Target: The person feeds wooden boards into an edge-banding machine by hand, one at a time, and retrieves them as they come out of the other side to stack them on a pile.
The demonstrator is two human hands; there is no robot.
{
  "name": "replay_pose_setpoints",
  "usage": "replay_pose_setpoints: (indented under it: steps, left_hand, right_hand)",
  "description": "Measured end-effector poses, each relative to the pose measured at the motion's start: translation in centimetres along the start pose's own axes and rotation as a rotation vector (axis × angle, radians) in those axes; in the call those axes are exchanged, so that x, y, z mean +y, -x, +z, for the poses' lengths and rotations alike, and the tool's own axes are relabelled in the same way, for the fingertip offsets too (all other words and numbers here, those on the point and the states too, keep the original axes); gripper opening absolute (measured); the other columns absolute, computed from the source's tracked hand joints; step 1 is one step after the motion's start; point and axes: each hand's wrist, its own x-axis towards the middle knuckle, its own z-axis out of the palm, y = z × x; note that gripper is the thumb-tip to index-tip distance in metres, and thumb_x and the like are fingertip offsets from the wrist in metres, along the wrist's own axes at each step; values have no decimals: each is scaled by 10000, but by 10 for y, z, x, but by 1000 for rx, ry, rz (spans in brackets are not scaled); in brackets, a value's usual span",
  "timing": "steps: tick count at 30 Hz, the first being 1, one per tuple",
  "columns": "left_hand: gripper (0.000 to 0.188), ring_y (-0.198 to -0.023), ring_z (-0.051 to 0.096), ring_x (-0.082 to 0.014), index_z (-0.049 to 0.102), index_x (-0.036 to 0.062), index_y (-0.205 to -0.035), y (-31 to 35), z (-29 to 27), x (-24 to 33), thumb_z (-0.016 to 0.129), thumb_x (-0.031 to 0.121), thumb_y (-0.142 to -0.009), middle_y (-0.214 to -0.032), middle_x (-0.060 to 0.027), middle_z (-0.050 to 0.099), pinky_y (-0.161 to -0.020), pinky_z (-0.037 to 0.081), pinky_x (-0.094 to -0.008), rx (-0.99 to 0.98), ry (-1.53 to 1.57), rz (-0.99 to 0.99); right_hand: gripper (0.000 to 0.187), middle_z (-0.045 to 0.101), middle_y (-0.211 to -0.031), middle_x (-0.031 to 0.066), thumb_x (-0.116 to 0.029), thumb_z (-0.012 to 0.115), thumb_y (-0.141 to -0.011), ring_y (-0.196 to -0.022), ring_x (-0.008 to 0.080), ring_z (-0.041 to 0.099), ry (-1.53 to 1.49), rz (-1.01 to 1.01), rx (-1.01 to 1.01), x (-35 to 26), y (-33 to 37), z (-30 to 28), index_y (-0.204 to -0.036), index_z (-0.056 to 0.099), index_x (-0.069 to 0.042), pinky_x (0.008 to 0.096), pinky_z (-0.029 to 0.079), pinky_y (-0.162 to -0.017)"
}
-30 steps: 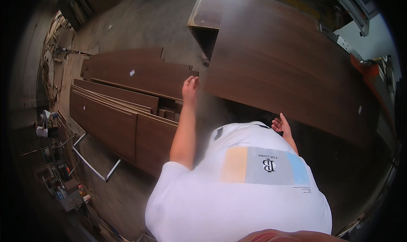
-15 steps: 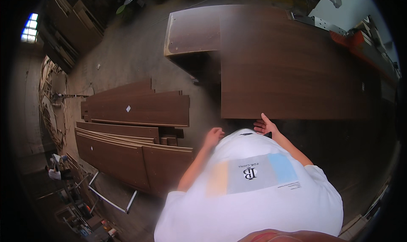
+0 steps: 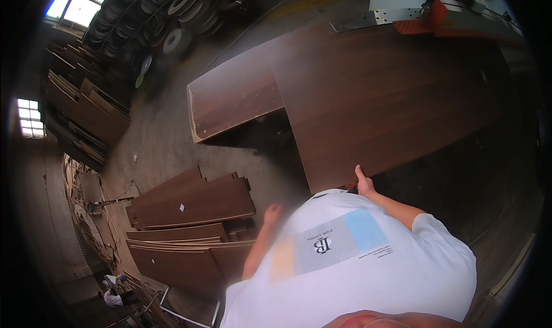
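Observation:
A large dark brown board (image 3: 385, 98) lies flat in front of me, its near edge close to my chest. My right hand (image 3: 363, 184) grips that near edge, thumb up on the top face. My left hand (image 3: 271, 213) hangs free and blurred beside my white T-shirt, fingers apart and holding nothing. It is above the floor, close to a stack of brown panels (image 3: 190, 204). A second brown panel (image 3: 233, 98) with a pale edge sticks out from under the big board on the left.
More panels lie stacked at the lower left (image 3: 172, 259). Boards lean along the left wall (image 3: 86, 104), with rolls of edge strip (image 3: 172, 6) above. A machine with an orange part (image 3: 437, 9) stands beyond the board. Another person (image 3: 112, 296) is at the lower left.
My left hand has come off the board's left corner and dropped back beside my body. My right hand has moved onto the board's near edge. The view has tilted up toward the hall.

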Motion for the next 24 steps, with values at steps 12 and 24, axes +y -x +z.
replay_pose_setpoints:
  steps: [12, 24]
  left_hand:
    - [369, -876, 656, -162, 629, 2, -1190, -56, 119, 95, 624, 261, -927, -987, -90, 701, -776, 534, -312, -171, -171, 63]
    - [337, -879, 654, -160, 648, 14, -1177, -51, 212, 103, 608, 250, -939, -992, -76, 700, -774, 535, -303, -210, -195, 144]
  right_hand:
    - [556, 684, -1010, 121, -517, 496, -1000, -849, 202, 649, -49, -117, 104, -59, -2, -79, -1141, 604, 10, 335, 510, -714]
    - [612, 677, -894, 53, -657, 550, -907, -721, 158, 647, 64, -211, 481, -122, 17, -130, -1005, 646, -61, 282, 506, -573]
